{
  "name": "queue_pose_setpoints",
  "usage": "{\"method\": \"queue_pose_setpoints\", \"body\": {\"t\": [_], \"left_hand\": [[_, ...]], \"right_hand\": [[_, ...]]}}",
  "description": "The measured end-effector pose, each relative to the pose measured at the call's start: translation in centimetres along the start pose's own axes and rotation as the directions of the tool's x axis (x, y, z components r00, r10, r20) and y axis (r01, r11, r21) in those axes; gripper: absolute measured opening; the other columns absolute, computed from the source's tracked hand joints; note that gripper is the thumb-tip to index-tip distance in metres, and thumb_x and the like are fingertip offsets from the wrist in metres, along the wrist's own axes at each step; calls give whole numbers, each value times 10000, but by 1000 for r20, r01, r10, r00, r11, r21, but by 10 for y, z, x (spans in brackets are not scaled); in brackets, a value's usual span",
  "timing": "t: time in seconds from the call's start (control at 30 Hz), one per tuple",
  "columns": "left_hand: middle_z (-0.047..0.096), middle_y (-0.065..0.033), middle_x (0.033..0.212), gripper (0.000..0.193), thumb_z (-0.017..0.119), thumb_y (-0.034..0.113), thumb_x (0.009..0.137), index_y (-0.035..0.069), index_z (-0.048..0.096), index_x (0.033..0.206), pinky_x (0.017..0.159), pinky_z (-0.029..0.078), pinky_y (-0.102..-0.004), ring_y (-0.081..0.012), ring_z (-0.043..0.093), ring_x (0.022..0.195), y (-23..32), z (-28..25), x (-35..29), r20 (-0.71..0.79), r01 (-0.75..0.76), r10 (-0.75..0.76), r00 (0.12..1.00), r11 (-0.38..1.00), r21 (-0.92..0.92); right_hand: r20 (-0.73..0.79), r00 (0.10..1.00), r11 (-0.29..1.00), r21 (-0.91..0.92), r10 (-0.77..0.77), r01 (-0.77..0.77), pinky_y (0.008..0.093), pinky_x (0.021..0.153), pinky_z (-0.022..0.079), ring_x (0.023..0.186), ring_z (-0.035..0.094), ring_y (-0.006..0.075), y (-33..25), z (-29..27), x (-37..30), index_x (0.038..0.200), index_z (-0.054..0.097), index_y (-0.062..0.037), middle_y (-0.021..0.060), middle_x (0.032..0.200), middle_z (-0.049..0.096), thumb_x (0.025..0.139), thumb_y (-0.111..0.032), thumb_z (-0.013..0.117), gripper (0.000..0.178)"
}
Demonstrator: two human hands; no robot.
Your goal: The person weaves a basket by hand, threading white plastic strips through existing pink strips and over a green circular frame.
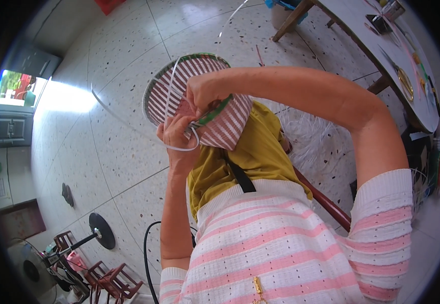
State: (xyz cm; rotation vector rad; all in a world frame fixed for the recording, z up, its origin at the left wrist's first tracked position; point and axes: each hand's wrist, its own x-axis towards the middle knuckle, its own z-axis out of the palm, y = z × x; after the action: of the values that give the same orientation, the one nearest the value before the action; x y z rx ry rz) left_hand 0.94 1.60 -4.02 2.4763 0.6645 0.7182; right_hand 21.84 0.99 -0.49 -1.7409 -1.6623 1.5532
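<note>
A round woven basket (pixel 232 121) in brown and white stripes rests tilted over my lap, its opening facing up and left. Green binding runs along parts of its rim. My left hand (pixel 178 133) pinches the near left side of the rim. Beside it, a thin white plastic strip (pixel 170 93) crosses the opening and loops around under my left fingers. Reaching over the rim from the right, my right hand (pixel 205 93) has its fingers curled closed just inside the basket; what is in them is hidden.
White strips (pixel 313 144) lie heaped on the speckled floor to the right. A table (pixel 382 55) at the upper right carries scissors (pixel 405 83) and small items. At the lower left are a black round stand base (pixel 101 231), red-brown stools (pixel 118 281) and a fan (pixel 30 268).
</note>
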Motion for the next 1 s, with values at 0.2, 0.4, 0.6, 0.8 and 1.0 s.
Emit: {"method": "queue_pose_setpoints", "body": {"t": [0.2,0.4,0.6,0.8,1.0], "left_hand": [[650,-22,952,289,830,112,722,88,701,980,1013,275,-403,-215,577,966,-2,-16,20,121,37,-31,992,998,-44],[596,36,819,169,743,19,803,32,681,959,657,441,-258,-76,536,774,-19,-29,55,220,72,-19,975,970,-232],[601,64,799,167,756,58,832,34,680,979,645,422,-217,-42,521,734,-1,-50,71,354,230,-73,932,876,-424],[587,67,776,159,763,85,832,42,685,964,637,409,-221,-42,510,728,5,-56,70,366,260,-71,928,826,-500],[599,61,779,159,793,101,794,57,701,917,646,415,-253,-55,517,722,8,-54,70,310,211,-68,948,865,-455]], "right_hand": [[69,997,993,113,24,-32,258,488,440,568,577,106,-14,-21,-14,921,759,-13,35,692,666,769,-44,777,156],[25,991,949,285,135,-136,263,489,477,580,614,132,-30,-41,-19,932,744,-19,71,740,697,783,-32,797,158],[48,987,946,282,152,-159,257,502,516,584,638,144,-47,-53,-25,917,727,11,98,757,712,767,-2,814,173],[6,987,949,274,162,-158,255,442,444,518,572,123,-55,-52,-28,907,725,13,90,703,686,753,49,791,173],[63,974,923,311,219,-228,251,409,386,471,496,118,-50,-54,-21,877,725,10,87,673,664,731,85,772,171]]}}
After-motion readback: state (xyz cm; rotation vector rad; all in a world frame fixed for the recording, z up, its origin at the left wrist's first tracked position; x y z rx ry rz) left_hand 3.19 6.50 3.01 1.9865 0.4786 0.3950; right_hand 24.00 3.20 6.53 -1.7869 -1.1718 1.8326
